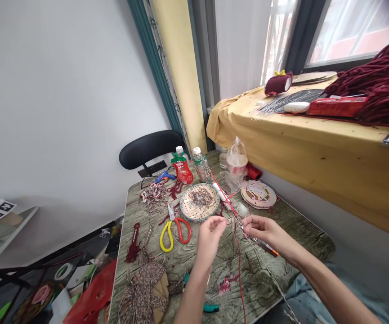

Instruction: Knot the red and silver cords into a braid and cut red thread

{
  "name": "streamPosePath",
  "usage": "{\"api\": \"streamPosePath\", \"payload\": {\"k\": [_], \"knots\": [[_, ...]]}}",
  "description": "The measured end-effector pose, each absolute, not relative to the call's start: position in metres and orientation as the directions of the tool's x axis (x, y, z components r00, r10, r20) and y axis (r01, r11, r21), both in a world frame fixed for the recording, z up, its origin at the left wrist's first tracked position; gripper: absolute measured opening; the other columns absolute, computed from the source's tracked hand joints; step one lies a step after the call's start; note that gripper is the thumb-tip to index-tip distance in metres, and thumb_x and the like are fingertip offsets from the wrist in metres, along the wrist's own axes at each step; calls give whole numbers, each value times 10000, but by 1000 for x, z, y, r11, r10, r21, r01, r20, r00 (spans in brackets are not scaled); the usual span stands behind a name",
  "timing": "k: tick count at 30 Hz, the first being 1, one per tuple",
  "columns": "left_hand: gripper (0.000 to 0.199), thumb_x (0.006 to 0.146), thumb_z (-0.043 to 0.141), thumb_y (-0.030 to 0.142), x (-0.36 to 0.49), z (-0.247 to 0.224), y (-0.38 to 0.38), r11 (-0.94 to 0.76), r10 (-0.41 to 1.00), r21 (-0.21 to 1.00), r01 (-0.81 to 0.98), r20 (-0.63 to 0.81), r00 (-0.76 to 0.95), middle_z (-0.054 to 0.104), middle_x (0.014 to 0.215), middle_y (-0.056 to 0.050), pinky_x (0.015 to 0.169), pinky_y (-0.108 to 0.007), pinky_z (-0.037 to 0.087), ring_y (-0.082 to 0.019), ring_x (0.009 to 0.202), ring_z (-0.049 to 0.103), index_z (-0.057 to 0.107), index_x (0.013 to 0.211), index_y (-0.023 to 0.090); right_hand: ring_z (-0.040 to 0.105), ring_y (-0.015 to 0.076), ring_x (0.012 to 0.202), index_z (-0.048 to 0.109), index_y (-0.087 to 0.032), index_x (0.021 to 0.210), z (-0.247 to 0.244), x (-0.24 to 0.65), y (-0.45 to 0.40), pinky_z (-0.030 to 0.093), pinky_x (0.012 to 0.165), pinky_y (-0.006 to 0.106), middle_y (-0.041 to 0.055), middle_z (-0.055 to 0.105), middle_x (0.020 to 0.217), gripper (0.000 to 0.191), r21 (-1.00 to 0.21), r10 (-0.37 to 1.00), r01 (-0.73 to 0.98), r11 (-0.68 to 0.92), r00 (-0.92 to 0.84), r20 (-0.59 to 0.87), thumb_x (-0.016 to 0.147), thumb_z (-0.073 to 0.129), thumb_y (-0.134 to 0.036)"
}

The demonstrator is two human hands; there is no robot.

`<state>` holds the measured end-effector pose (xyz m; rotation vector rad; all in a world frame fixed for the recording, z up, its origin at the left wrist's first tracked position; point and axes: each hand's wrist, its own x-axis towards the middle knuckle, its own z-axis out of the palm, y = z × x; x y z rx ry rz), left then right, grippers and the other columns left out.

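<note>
Above the middle of the table my left hand (pixel 212 231) is closed in a pinch, with what looks like a thin cord end at its fingertips. Close by on the right, my right hand (pixel 261 228) pinches a mottled braided cord (pixel 269 270), which trails down towards the front edge. A red cord (pixel 240 270) hangs between the hands and runs up to a bottle (pixel 201 165) wound with cord. The exact knot at the fingertips is too small to make out. Behind the hands is a round woven basket (pixel 185 209) holding cord scraps.
Scissors (pixel 174 229) with yellow and red handles lie left of my hands. Nearer are a bundle of mottled cord (pixel 143 292) and teal-handled pliers (pixel 211 308). A red pouch (pixel 183 172), a bagged cup (pixel 237 164) and a round pink-and-tan piece (pixel 258 195) stand or lie farther back.
</note>
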<state>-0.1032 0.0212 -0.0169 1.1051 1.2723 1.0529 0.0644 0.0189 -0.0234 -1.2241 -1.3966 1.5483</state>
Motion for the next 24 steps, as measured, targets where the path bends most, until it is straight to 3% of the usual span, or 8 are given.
{"api": "streamPosePath", "payload": {"k": [4, 7, 14, 17, 21, 24], "knots": [[250, 646, 588, 359, -81, -29, 32, 230, 951, 973, 6, -226, 210, 643, 704, -42, 623, -253, 384, -159, 694, 541, 648, 725, 129, 481, 101, 526, 520, -172, 806, -28, 69, 17, 334, 496, 212, -22, 568, 600, 292, -973, 923, 133, -189, -313, -222, 652, 609, -404], [251, 611, 617, 365, -81, -35, 34, 248, 942, 969, -5, -240, 235, 618, 620, -23, 588, -246, 373, -138, 611, 512, 661, 678, 127, 399, 76, 432, 518, -174, 801, -27, 71, 17, 263, 420, 202, -46, 528, 530, 331, -959, 915, 189, -212, -306, -263, 613, 637, -418], [179, 546, 653, 291, -87, -39, 29, 358, 916, 934, 9, -353, 190, 600, 591, -9, 587, -245, 359, -121, 580, 488, 664, 645, 143, 397, 80, 503, 566, -165, 742, -24, 71, 19, 281, 463, 201, -27, 506, 590, 292, -972, 933, 169, -165, -293, -209, 732, 503, -450], [173, 570, 634, 298, -86, -36, 28, 371, 911, 929, 4, -365, 194, 607, 621, -13, 613, -247, 352, -129, 624, 493, 660, 640, 142, 411, 84, 515, 556, -173, 820, -26, 69, 21, 291, 473, 200, -33, 515, 607, 268, -974, 943, 138, -179, -260, -210, 710, 542, -417], [191, 574, 640, 316, -84, -32, 28, 393, 901, 919, -34, -377, 216, 582, 615, -5, 613, -239, 342, -118, 628, 474, 644, 633, 135, 456, 99, 585, 578, -161, 715, -23, 69, 24, 334, 544, 209, -15, 546, 651, 199, -975, 951, 130, -178, -231, -204, 662, 594, -352], [157, 557, 655, 280, -84, -29, 27, 440, 880, 893, -93, -408, 244, 544, 598, 1, 608, -237, 355, -110, 619, 461, 616, 603, 136, 416, 83, 538, 586, -162, 678, -21, 69, 24, 304, 491, 197, -25, 520, 618, 154, -971, 950, 117, -210, -211, -231, 657, 591, -314]]}}
